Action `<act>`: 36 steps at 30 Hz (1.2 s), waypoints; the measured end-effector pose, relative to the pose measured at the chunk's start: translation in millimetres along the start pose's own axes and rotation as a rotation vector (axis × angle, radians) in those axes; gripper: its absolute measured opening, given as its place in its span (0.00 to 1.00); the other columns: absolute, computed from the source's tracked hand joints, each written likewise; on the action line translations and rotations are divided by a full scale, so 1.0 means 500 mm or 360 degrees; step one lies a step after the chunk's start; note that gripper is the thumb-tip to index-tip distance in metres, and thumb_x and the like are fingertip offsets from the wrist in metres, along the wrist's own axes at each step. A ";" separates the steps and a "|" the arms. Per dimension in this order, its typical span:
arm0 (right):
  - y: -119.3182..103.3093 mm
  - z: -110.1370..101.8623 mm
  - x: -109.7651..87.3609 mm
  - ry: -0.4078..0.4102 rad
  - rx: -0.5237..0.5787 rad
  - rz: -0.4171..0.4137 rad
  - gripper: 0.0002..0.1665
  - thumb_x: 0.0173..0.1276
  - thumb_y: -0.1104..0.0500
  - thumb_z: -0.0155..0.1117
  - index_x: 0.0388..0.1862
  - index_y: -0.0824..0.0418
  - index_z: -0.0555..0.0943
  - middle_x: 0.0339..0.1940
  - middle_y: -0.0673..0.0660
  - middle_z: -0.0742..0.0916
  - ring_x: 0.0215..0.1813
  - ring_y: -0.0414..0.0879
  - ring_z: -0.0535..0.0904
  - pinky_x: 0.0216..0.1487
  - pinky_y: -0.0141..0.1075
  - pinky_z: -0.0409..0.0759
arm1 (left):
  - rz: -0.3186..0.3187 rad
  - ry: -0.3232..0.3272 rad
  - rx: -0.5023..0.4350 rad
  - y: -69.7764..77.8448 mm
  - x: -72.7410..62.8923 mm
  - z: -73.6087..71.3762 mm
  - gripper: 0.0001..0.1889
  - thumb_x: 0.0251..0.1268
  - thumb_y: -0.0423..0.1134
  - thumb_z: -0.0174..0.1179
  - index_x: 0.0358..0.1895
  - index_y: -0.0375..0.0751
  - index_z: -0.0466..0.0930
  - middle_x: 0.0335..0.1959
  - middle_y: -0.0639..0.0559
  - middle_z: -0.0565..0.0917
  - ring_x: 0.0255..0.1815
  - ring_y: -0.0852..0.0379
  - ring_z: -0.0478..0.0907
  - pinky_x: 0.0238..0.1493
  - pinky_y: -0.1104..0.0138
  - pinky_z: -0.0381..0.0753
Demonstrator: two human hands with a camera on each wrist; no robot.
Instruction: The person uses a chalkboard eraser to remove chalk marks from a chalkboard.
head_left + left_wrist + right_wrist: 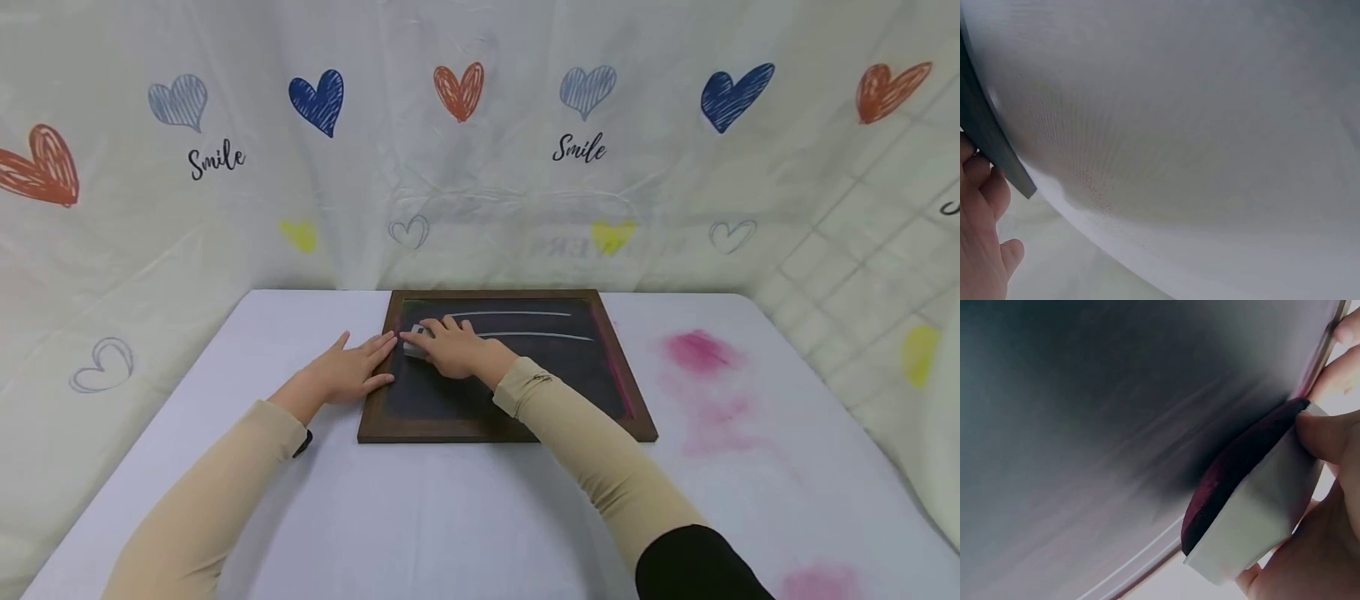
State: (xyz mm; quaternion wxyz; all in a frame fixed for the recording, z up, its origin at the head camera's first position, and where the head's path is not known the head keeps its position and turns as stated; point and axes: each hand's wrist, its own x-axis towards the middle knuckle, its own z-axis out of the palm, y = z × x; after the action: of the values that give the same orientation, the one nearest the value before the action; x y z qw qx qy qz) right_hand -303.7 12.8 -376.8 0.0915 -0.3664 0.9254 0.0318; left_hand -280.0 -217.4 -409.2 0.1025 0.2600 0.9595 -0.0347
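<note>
A small chalkboard (510, 383) with a brown wooden frame lies on the table in the head view. Two white chalk lines (536, 336) run across its upper part. My right hand (457, 350) grips a chalkboard eraser (1260, 509) near the board's left side. The eraser has a white body and a dark felt pad turned to the board, as the right wrist view shows. My left hand (341, 372) rests with extended fingers on the left edge of the wooden frame (994, 147).
A white cloth covers the table (450, 517). Pink smudges (701, 350) mark the cloth right of the board. Behind the table hangs a pale curtain (510, 175) printed with hearts and "Smile".
</note>
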 end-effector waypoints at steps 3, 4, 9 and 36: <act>0.018 0.012 0.009 0.0010 0.0050 0.0085 0.35 0.86 0.51 0.46 0.86 0.40 0.51 0.84 0.57 0.58 0.80 0.59 0.56 0.74 0.57 0.60 | -0.0001 0.0012 -0.0006 -0.001 -0.004 0.004 0.40 0.83 0.58 0.44 0.83 0.35 0.47 0.83 0.39 0.52 0.80 0.44 0.56 0.76 0.35 0.41; 0.027 0.014 0.010 0.0014 0.0068 0.0117 0.34 0.86 0.51 0.46 0.86 0.40 0.51 0.84 0.57 0.57 0.80 0.59 0.56 0.74 0.58 0.60 | 0.0001 0.0014 -0.0006 -0.001 -0.004 0.004 0.40 0.83 0.58 0.43 0.83 0.35 0.47 0.83 0.39 0.51 0.80 0.44 0.56 0.76 0.35 0.41; 0.091 0.021 -0.003 0.0021 0.0121 0.0269 0.34 0.86 0.52 0.45 0.86 0.40 0.51 0.84 0.59 0.56 0.79 0.61 0.56 0.73 0.59 0.58 | 0.0011 0.0022 -0.0002 -0.003 -0.002 -0.001 0.40 0.83 0.58 0.43 0.83 0.35 0.46 0.83 0.39 0.50 0.81 0.44 0.55 0.76 0.35 0.40; 0.305 0.045 -0.204 0.0097 0.0298 0.0658 0.35 0.85 0.57 0.48 0.85 0.54 0.53 0.80 0.72 0.57 0.75 0.72 0.55 0.65 0.66 0.60 | 0.0022 0.0023 -0.0010 -0.003 0.000 0.000 0.40 0.83 0.56 0.45 0.83 0.34 0.45 0.83 0.38 0.51 0.81 0.43 0.55 0.76 0.34 0.40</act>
State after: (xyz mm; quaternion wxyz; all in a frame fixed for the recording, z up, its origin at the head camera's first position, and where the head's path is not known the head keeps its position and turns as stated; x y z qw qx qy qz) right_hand -331.7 195.2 -380.3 0.0887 -0.1598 0.9820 -0.0473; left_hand -280.7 -218.5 -408.9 0.0967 0.2666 0.9585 -0.0291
